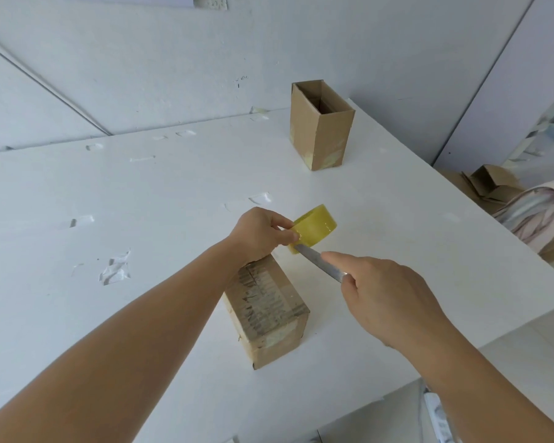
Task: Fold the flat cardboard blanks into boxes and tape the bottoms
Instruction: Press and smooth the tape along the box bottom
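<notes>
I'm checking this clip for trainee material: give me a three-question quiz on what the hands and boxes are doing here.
1. True or false: the left hand holds the yellow tape roll.
2. What does the right hand hold? A) scissors B) blade C) pen
3. Which box shows its taped bottom facing up: the near box or the far box?

Key: 1 true. 2 B, the blade, its tip at the roll. 3 The near box; the far one stands open-topped.

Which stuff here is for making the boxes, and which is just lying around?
For the job: tape roll, blade, taped box, open box, cardboard pile.
Lying about: torn tape scraps, pale bag.
</notes>
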Demonstrator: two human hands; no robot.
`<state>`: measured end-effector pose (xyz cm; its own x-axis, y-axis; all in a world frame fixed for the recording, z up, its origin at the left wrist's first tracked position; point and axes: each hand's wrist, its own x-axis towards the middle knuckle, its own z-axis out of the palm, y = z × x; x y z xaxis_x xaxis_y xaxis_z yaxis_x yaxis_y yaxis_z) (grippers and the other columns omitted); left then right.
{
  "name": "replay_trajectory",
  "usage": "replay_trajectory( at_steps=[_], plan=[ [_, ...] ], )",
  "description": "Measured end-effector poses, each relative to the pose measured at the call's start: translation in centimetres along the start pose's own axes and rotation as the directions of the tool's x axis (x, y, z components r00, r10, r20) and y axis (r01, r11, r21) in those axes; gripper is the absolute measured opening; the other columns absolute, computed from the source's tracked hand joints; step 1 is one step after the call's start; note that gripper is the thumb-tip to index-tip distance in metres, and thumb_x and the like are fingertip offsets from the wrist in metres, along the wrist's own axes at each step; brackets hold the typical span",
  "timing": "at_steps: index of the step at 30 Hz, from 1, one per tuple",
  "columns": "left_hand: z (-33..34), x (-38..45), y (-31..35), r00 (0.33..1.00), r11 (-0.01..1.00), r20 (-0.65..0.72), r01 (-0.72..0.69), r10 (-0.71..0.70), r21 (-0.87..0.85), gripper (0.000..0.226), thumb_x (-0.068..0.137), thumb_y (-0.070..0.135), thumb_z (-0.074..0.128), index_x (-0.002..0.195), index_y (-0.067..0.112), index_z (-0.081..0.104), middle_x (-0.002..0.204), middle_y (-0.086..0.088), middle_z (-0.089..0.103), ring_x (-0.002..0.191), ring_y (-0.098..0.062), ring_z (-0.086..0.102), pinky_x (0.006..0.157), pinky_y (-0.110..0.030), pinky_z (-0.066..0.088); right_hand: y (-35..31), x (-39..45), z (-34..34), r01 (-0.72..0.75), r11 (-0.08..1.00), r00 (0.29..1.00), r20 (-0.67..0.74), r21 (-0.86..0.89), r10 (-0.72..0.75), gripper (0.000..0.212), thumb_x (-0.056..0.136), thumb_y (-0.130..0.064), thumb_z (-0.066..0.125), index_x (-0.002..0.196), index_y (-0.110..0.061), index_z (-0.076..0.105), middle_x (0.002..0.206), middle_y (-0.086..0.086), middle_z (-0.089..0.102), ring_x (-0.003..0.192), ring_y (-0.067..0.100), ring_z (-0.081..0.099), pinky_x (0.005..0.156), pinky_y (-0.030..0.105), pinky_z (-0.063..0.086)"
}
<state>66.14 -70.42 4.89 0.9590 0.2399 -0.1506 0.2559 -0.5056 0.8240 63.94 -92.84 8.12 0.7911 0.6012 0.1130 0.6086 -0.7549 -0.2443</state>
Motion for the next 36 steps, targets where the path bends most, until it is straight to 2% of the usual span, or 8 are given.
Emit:
replay_trajectory(
  at_steps=[4,8,11,18,24,28,31,36],
  plan=[
    [0.1,0.0,0.0,1.000,1.000,0.002,0.006,-0.006,0.010,0.009,0.079,0.030,0.074,0.088,0.030,0.075,0.064,0.013,0.064,0.058,0.000,0.053,0.057,-0.014,0.039,-0.7,0.7,0.4,0.000,0.998,0.998,0.068,-0.055,0.004,0.052,0.095,-0.017,0.038,0.141,-0.042,0.033,0.102,-0.007,0.063,0.086,0.020,0.061,0.063,0.028,0.042],
    [0.2,-0.2,0.0,1.000,1.000,-0.002,0.014,-0.014,0.005,0.014,0.078,0.029,0.076,0.092,0.027,0.075,0.070,0.012,0.065,0.061,0.001,0.054,0.056,-0.011,0.039,-1.3,1.5,0.9,0.035,0.978,0.994,0.107,-0.206,-0.013,0.051,0.089,-0.008,0.043,0.133,-0.034,0.040,0.089,-0.004,0.057,0.075,0.022,0.060,0.056,0.031,0.042],
    [0.4,-0.3,0.0,0.999,0.995,-0.034,-0.007,0.003,-0.102,0.011,0.079,0.026,0.076,0.090,0.028,0.075,0.075,0.007,0.069,0.069,-0.005,0.059,0.070,-0.018,0.048,-1.5,2.4,2.7,0.094,0.950,0.971,0.238,-0.298,-0.021,0.051,0.086,-0.002,0.047,0.130,-0.027,0.047,0.090,-0.002,0.057,0.076,0.022,0.061,0.057,0.031,0.041],
    [0.3,-0.4,0.0,0.997,0.977,-0.073,-0.004,-0.011,-0.212,0.008,0.079,0.026,0.076,0.087,0.029,0.076,0.068,0.009,0.071,0.067,-0.004,0.061,0.080,-0.027,0.053,2.4,3.8,8.7,-0.098,0.994,0.954,0.281,-0.044,0.106,0.062,0.096,-0.014,0.034,0.143,-0.052,0.021,0.097,-0.003,0.040,0.087,0.019,0.050,0.065,0.029,0.037],
    [-0.1,-0.3,-0.1,0.997,0.974,-0.044,0.044,-0.056,-0.221,0.008,0.079,0.026,0.076,0.087,0.027,0.076,0.067,0.009,0.071,0.063,-0.003,0.060,0.076,-0.022,0.052,2.7,4.7,10.7,-0.154,0.981,0.950,0.289,0.118,0.115,0.047,0.099,-0.025,0.034,0.144,-0.039,0.033,0.127,0.003,0.052,0.115,0.025,0.048,0.092,0.034,0.042],
    [0.1,-0.2,0.1,0.997,0.982,-0.044,0.052,-0.061,-0.180,0.012,0.078,0.029,0.076,0.089,0.025,0.076,0.066,0.008,0.070,0.063,-0.003,0.060,0.070,-0.017,0.049,0.2,5.3,7.9,-0.373,0.575,0.927,0.274,0.729,0.254,0.032,0.082,-0.060,0.048,0.087,-0.034,0.067,0.080,-0.014,0.066,0.076,0.008,0.058,0.064,0.019,0.044],
    [0.1,-0.1,0.2,0.996,0.979,-0.042,0.069,-0.079,-0.192,0.015,0.076,0.029,0.077,0.090,0.025,0.076,0.070,0.004,0.072,0.068,-0.009,0.065,0.072,-0.020,0.051,-1.6,6.4,7.0,-0.469,0.292,0.880,0.410,0.834,0.241,0.052,0.060,-0.063,0.062,0.082,-0.016,0.070,0.085,0.001,0.069,0.088,0.018,0.064,0.079,0.033,0.051],
    [0.0,-0.3,0.0,0.993,0.962,-0.035,0.100,-0.112,-0.253,0.014,0.077,0.028,0.077,0.091,0.025,0.075,0.072,0.005,0.073,0.065,-0.003,0.067,0.063,-0.015,0.047,-3.5,7.3,7.3,-0.533,0.007,0.822,0.516,0.846,0.241,0.021,0.077,-0.033,0.072,0.070,-0.013,0.070,0.077,0.008,0.070,0.078,0.025,0.065,0.079,0.040,0.053]
  ],
)
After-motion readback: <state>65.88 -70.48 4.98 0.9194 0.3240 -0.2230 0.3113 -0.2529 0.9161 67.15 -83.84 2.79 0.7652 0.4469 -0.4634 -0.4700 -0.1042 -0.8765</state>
